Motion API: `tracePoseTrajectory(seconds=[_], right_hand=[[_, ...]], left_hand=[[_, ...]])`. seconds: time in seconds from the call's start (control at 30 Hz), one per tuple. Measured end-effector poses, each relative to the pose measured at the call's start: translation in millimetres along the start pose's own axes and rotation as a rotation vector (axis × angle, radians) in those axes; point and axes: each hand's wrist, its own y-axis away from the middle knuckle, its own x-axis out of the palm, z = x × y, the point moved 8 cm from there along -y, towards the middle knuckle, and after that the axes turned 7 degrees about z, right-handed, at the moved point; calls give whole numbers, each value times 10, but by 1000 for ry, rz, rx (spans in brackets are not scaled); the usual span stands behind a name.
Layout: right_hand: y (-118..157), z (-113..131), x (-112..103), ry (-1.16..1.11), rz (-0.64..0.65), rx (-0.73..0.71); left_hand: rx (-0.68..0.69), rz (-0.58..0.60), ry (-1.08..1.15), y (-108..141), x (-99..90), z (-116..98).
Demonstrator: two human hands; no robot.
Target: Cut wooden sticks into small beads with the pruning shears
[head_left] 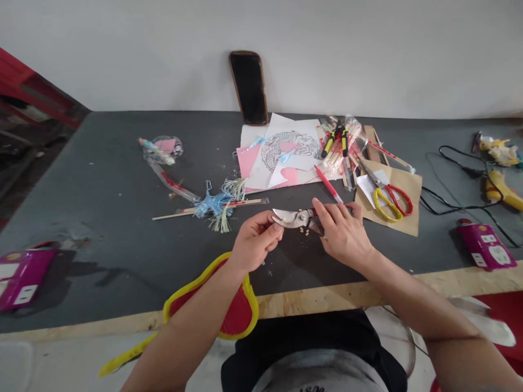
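- Currently both hands work over the counter, midway along it, nearer the front edge than the back.
- Right hand: grip wrapped about the handles of a pair of pruning shears, blades aimed toward the counter's left edge.
- Left hand: thumb and fingers drawn together right at the blade tips. Cannot tell whether this grip has closed on anything; the fingers hide it.
- Small pale bits scattered on the counter just below the shears.
- Left of the left hand: blue tassels lying across thin sticks.
- Front edge, left of middle: red piece with yellow border, overhanging, partly behind the left forearm.
- Back edge, about the middle: phone propped against the wall; before it, dragon drawing over pink paper.
- Right of the drawing: wrapped stick bundle, with yellow-and-black-handled tool on top; pink pen nearer the right hand.
- Farther right: scissors, one handle red, one yellow, on brown paper.
- Toward the right front corner, purple box; another purple box by the left front corner.
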Motion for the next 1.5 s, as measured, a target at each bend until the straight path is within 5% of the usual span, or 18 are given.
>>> tracePoseTrajectory(seconds=[0.73, 1.23, 1.5], right_hand=[[-45, 2, -87, 20, -60, -32], [-6, -36, -95, -17, -100, -11], [-31, -65, -130, 28, -110, -3]], left_hand=[[97, -9, -116, 43, -55, -88], [-97, 157, 143, 60, 78, 47], [-84, 119, 89, 43, 54, 83]])
